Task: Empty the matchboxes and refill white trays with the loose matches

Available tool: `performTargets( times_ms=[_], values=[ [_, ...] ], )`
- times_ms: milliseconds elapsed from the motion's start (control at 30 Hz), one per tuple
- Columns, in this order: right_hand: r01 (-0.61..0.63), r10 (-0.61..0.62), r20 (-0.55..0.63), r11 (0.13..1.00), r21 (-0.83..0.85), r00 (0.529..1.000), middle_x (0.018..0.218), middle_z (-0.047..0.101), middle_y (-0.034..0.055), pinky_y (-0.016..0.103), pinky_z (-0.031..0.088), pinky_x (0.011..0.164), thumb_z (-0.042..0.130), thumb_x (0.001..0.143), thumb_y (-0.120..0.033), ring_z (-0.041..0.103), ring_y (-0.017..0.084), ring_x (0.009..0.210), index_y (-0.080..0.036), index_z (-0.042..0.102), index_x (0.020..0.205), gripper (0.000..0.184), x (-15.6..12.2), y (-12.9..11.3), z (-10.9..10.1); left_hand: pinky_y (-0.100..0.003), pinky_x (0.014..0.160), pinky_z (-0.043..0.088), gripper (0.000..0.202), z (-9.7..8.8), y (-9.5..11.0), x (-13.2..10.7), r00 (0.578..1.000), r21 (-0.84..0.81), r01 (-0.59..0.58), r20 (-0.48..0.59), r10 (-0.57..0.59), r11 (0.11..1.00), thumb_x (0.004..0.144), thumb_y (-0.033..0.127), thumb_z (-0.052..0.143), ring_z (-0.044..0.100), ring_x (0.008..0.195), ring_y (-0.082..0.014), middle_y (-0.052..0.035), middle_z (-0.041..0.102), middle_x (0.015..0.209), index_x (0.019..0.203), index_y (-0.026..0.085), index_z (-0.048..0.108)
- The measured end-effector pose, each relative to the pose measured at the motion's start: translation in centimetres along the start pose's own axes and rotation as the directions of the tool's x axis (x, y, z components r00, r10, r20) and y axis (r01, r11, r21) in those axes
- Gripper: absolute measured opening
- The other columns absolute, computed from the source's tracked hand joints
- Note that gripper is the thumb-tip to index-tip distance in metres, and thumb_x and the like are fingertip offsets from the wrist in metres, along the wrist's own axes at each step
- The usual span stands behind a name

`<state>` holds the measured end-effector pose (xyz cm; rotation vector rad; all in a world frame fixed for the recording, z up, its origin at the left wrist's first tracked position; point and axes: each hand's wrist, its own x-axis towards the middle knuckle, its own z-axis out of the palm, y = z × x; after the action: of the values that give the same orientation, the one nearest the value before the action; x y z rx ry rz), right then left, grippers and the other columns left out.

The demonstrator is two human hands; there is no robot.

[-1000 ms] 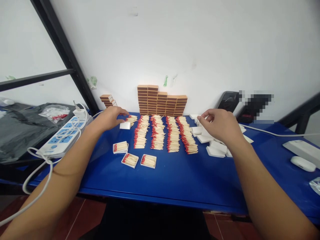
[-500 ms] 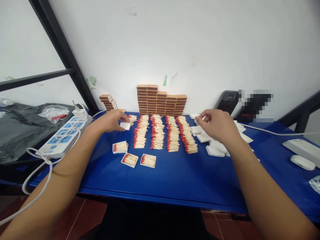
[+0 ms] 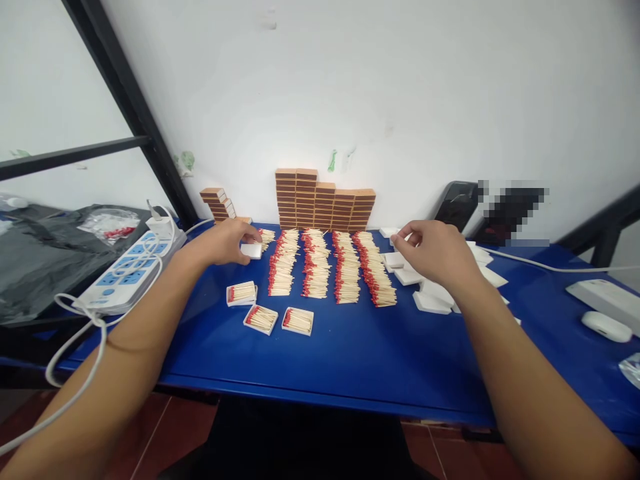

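Note:
My left hand (image 3: 231, 241) grips a small white matchbox tray (image 3: 251, 251) between thumb and fingers, beside a short row of red-tipped matches (image 3: 267, 237). Over the heap of white matchbox trays (image 3: 431, 297) on the right, my right hand (image 3: 425, 250) is closed with thumb and fingertips together; what they hold, if anything, is hidden. Several rows of matches (image 3: 345, 267) lie between the two hands. Nearer the front left are trays filled with matches, among them a front tray (image 3: 299, 321), a slanted tray (image 3: 261, 319) and a stacked one (image 3: 242, 293).
Stacked matchboxes (image 3: 323, 203) stand against the wall, with a smaller stack (image 3: 217, 203) to their left. A power strip (image 3: 131, 270) with a looping white cable lies left on the blue table (image 3: 350, 360). A black phone (image 3: 457, 203) leans at the back right; a white case (image 3: 606, 327) sits far right.
Both hands keep nearly the same places and grips. The whole view has shifted very slightly.

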<state>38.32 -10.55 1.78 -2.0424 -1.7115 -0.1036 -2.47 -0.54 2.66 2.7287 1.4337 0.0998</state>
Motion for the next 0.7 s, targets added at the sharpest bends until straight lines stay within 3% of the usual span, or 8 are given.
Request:
performTargets(
  times_ms=[300, 400, 467, 533, 600, 633, 700],
  values=[
    [-0.013, 0.013, 0.012, 1.0, -0.003, 1.0, 0.084, 0.077, 0.0048, 0.034, 0.04, 0.064, 0.066, 0.093, -0.036, 0.067, 0.026, 0.078, -0.024, 0.075, 0.089, 0.016, -0.1, -0.2, -0.1, -0.035, 0.092, 0.056, 0.056, -0.9, -0.2, -0.5, 0.995, -0.085, -0.012, -0.098, 0.003, 0.996, 0.07, 0.027, 0.076, 0.073, 0.106, -0.0277, -0.0075, 0.08, 0.115, 0.125, 0.019, 0.077],
    [0.05, -0.049, -0.015, 0.998, 0.05, 0.999, 0.077, 0.075, 0.0052, 0.034, 0.042, 0.064, 0.066, 0.092, -0.036, 0.066, 0.025, 0.074, -0.023, 0.075, 0.086, 0.017, -0.4, -0.7, 0.0, -0.036, 0.091, 0.056, 0.054, -1.0, 0.4, -0.5, 0.977, -0.115, -0.037, -0.215, 0.012, 0.993, 0.074, 0.03, 0.078, 0.073, 0.102, -0.0269, -0.0079, 0.079, 0.112, 0.127, 0.019, 0.075],
    [0.145, -0.148, -0.002, 0.967, 0.208, 0.989, 0.078, 0.075, 0.0052, 0.033, 0.046, 0.067, 0.066, 0.094, -0.04, 0.065, 0.023, 0.073, -0.023, 0.075, 0.087, 0.02, -1.1, -1.7, 0.2, -0.037, 0.094, 0.056, 0.054, -0.9, 1.8, -0.6, 0.943, -0.147, -0.125, -0.324, 0.072, 0.981, 0.078, 0.032, 0.078, 0.072, 0.103, -0.026, -0.0079, 0.078, 0.114, 0.131, 0.02, 0.073],
    [0.205, -0.252, 0.043, 0.862, 0.463, 0.967, 0.09, 0.077, 0.0058, 0.032, 0.05, 0.069, 0.066, 0.095, -0.047, 0.066, 0.02, 0.073, -0.022, 0.076, 0.098, 0.026, -2.1, -3.3, 0.7, -0.037, 0.098, 0.055, 0.053, -0.8, 4.1, -0.8, 0.89, -0.166, -0.25, -0.427, 0.159, 0.954, 0.082, 0.028, 0.076, 0.071, 0.107, -0.0246, -0.0074, 0.077, 0.119, 0.135, 0.021, 0.071],
    [0.155, -0.312, 0.109, 0.71, 0.687, 0.944, 0.102, 0.076, 0.0067, 0.031, 0.052, 0.066, 0.067, 0.095, -0.057, 0.065, 0.018, 0.072, -0.023, 0.073, 0.114, 0.04, -3.4, -5.0, 1.3, -0.036, 0.102, 0.054, 0.054, -0.6, 6.8, -1.3, 0.841, -0.184, -0.35, -0.493, 0.222, 0.918, 0.086, 0.026, 0.075, 0.071, 0.111, -0.0233, -0.0063, 0.076, 0.122, 0.139, 0.024, 0.068],
    [0.11, -0.331, 0.144, 0.641, 0.759, 0.933, 0.1, 0.075, 0.0063, 0.031, 0.051, 0.062, 0.068, 0.094, -0.061, 0.064, 0.017, 0.069, -0.023, 0.072, 0.118, 0.046, -4.1, -5.9, 1.6, -0.036, 0.103, 0.054, 0.053, -0.4, 8.1, -1.5, 0.827, -0.197, -0.392, -0.504, 0.25, 0.899, 0.088, 0.027, 0.075, 0.07, 0.112, -0.0231, -0.0057, 0.076, 0.122, 0.14, 0.025, 0.067],
    [0.029, -0.361, 0.198, 0.535, 0.844, 0.911, 0.085, 0.07, 0.0029, 0.029, 0.046, 0.055, 0.068, 0.091, -0.069, 0.058, 0.015, 0.061, -0.022, 0.07, 0.109, 0.05, -5.4, -7.3, 2.2, -0.036, 0.101, 0.056, 0.047, 0.2, 10.2, -1.9, 0.8, -0.212, -0.457, -0.522, 0.295, 0.864, 0.09, 0.027, 0.074, 0.071, 0.11, -0.0228, -0.0048, 0.077, 0.12, 0.137, 0.026, 0.069]
  ],
)
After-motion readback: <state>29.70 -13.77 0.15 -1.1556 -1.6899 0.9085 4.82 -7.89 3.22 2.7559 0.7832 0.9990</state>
